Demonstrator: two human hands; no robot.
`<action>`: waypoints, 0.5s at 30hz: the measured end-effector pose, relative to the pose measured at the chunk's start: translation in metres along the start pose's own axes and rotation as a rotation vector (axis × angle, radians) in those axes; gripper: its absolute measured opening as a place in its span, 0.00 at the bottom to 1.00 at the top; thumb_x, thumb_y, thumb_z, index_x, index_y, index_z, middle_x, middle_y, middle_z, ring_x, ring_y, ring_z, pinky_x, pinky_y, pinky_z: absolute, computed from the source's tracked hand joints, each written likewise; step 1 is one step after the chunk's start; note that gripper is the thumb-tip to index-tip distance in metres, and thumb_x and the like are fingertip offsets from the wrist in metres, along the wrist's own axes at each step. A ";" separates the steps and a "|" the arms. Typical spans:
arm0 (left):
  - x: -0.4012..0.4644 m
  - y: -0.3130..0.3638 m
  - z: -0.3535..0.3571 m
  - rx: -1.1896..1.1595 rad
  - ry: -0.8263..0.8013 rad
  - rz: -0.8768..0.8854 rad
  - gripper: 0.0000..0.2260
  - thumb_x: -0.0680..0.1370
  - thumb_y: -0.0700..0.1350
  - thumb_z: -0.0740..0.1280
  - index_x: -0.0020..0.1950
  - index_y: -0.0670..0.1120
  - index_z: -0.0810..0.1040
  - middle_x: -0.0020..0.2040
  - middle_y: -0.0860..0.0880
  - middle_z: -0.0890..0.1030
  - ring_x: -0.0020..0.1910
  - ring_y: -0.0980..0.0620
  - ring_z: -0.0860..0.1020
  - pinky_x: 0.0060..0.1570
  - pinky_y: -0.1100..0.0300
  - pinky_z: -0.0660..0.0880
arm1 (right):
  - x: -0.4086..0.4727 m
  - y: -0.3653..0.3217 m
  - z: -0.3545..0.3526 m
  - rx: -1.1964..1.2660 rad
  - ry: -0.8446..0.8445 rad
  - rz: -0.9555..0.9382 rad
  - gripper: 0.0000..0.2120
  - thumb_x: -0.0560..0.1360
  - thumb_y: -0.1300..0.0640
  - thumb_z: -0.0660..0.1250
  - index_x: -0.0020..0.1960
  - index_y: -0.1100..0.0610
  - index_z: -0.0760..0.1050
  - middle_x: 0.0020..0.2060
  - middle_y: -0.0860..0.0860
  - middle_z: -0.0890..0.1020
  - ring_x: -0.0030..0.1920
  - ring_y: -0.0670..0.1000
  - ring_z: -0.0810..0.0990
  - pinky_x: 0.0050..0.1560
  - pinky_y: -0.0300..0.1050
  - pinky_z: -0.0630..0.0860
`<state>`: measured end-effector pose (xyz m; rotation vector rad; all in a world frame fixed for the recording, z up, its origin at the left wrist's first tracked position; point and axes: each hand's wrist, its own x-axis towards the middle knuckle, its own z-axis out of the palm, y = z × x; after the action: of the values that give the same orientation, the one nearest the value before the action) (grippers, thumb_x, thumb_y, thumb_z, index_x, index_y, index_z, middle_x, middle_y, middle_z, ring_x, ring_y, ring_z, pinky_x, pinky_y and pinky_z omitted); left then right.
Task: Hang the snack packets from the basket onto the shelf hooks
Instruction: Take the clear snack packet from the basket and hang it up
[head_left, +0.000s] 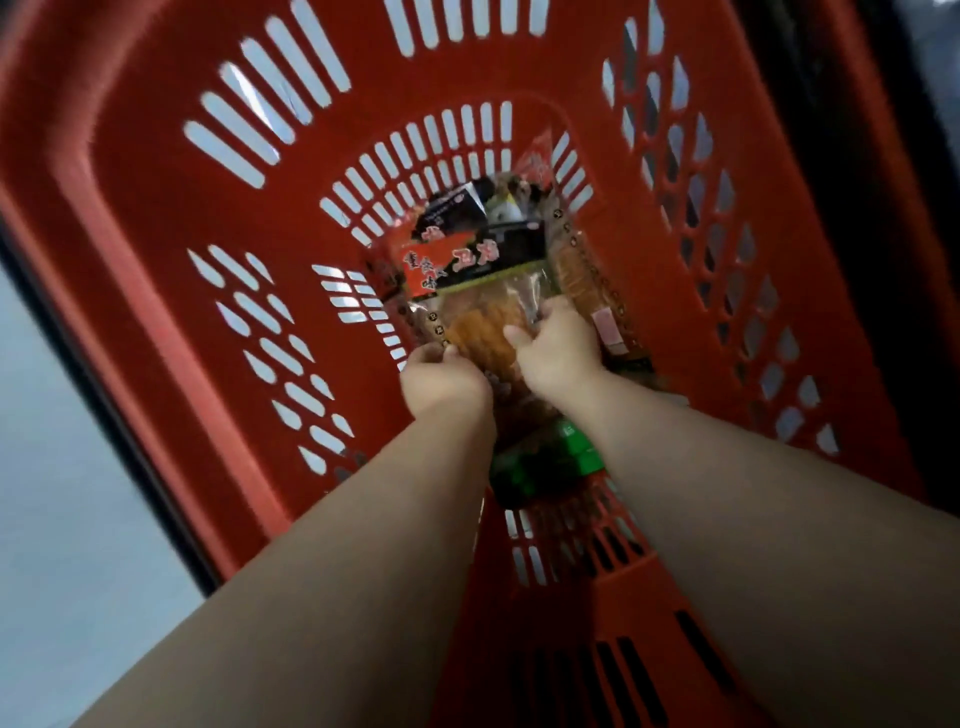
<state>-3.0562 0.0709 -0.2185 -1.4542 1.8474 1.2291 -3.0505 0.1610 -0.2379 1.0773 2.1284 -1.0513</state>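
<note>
Both my arms reach deep into a red slotted plastic basket (156, 291). At its bottom lie several snack packets. The top one is a clear packet (470, 291) with a red and black header and orange-brown snacks inside. My left hand (441, 379) pinches its left edge. My right hand (558, 348) grips its lower right part with curled fingers. Under my wrists lies a packet with a green header (550, 462). Another clear packet (587, 280) lies to the right, and a dark one (457, 205) lies farther back. No shelf hooks are in view.
The basket's tall walls surround my hands on all sides. Pale floor (62, 493) shows to the left of the basket, and a dark area (883, 208) lies to its right.
</note>
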 end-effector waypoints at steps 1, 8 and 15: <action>-0.007 0.005 -0.007 -0.015 0.007 0.010 0.05 0.81 0.43 0.62 0.55 0.50 0.76 0.44 0.49 0.78 0.39 0.50 0.79 0.45 0.56 0.77 | -0.008 -0.001 -0.004 0.095 -0.034 0.049 0.19 0.74 0.53 0.70 0.62 0.57 0.72 0.56 0.55 0.80 0.58 0.58 0.78 0.62 0.53 0.73; -0.095 0.061 -0.101 -0.001 -0.196 0.304 0.08 0.80 0.45 0.63 0.44 0.48 0.80 0.42 0.46 0.83 0.41 0.46 0.82 0.46 0.53 0.80 | -0.111 -0.055 -0.095 0.400 -0.143 0.034 0.23 0.68 0.52 0.77 0.58 0.51 0.71 0.55 0.49 0.79 0.56 0.51 0.78 0.60 0.54 0.75; -0.314 0.219 -0.261 0.099 -0.464 0.715 0.07 0.81 0.43 0.64 0.48 0.44 0.81 0.44 0.43 0.83 0.42 0.48 0.81 0.46 0.52 0.78 | -0.322 -0.197 -0.284 0.495 -0.036 -0.242 0.13 0.70 0.54 0.76 0.47 0.50 0.72 0.40 0.45 0.79 0.40 0.42 0.78 0.44 0.38 0.73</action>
<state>-3.1226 0.0087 0.2360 -0.3739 2.0947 1.5850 -3.0703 0.1844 0.2336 1.0106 2.0566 -1.7643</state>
